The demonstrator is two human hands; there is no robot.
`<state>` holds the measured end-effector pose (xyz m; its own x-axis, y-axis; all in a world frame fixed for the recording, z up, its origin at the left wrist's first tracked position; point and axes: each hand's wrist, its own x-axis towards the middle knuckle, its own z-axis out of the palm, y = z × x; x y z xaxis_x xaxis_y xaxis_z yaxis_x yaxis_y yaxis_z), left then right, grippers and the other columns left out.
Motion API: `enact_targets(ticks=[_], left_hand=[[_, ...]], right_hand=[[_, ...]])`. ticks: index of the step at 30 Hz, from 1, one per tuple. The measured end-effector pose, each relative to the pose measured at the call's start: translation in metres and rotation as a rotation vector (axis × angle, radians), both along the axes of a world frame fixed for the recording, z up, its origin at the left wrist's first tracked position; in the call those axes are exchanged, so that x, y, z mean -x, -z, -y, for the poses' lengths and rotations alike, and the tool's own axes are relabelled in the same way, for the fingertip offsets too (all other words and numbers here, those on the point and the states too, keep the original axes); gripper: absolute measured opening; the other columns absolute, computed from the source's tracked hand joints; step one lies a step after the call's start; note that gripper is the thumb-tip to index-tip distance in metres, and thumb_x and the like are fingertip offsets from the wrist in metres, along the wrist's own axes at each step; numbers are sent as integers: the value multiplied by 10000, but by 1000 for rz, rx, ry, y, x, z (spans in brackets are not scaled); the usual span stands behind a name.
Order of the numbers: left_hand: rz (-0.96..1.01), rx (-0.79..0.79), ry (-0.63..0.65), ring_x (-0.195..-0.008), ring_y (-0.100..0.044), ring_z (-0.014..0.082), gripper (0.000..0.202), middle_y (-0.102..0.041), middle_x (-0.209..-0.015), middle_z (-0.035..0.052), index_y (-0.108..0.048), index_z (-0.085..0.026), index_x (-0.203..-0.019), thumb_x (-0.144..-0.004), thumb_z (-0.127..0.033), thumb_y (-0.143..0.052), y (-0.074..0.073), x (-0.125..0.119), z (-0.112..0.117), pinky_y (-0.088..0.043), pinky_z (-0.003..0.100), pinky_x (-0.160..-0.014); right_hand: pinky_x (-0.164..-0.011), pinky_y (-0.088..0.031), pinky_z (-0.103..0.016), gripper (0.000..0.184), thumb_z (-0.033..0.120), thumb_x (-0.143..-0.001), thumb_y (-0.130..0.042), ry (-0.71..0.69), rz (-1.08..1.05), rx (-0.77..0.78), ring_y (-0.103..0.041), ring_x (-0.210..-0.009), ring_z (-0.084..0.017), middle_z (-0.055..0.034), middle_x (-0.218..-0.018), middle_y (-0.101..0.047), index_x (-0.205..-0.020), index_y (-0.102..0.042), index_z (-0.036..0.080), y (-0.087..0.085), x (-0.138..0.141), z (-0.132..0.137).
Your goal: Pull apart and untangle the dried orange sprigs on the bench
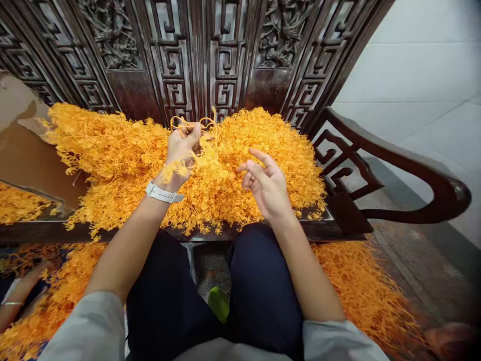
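Observation:
My left hand (pixel 184 148), with a pale watch (pixel 162 193) on its wrist, is closed on a yellow-orange strand (pixel 208 155) with small frilly curls. Part of the strand hangs over my wrist, and thin loops rise above the fingers. To the right, my right hand (pixel 267 185) hovers with its palm turned up, its fingers partly bent and apart; I see nothing in it. Both hands are over a big heap of the same curly orange strands (pixel 278 145), spread along a dark wooden bench seat (pixel 332 228).
Behind the heap stands a carved wooden backrest (pixel 131 93), with a curved armrest (pixel 424 165) at right. Torn cardboard (pixel 41 160) leans at left. More orange strands (pixel 361 281) lie below the seat. Another person's arm (pixel 22 291) shows at lower left.

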<state>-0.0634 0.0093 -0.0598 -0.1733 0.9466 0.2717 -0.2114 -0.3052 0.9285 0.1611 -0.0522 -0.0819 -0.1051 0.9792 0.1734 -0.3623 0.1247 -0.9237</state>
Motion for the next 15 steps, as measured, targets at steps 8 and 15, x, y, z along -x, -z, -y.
enact_targets(ticks=[8,15], left_hand=[[-275,-286,40,-671,-695,142,404,-684,-729,7,-623,-242,-1044,-977,-628,-723,12,-40,14,-550,283,-640],[-268,-263,237,-732,-682,119,435,-706,-859,17,-638,-215,-1035,-900,-580,-832,3,-63,42,-520,237,-626]], right_hand=[[-605,-385,-306,327,538,-905,-829,133,306,-329,-482,-647,-111,21,-793,-594,-1033,-750,248,2,11,10],[-605,-315,-312,410,520,-931,-811,113,318,-387,-397,-614,-94,40,-705,-509,-740,-649,196,15,5,-3]])
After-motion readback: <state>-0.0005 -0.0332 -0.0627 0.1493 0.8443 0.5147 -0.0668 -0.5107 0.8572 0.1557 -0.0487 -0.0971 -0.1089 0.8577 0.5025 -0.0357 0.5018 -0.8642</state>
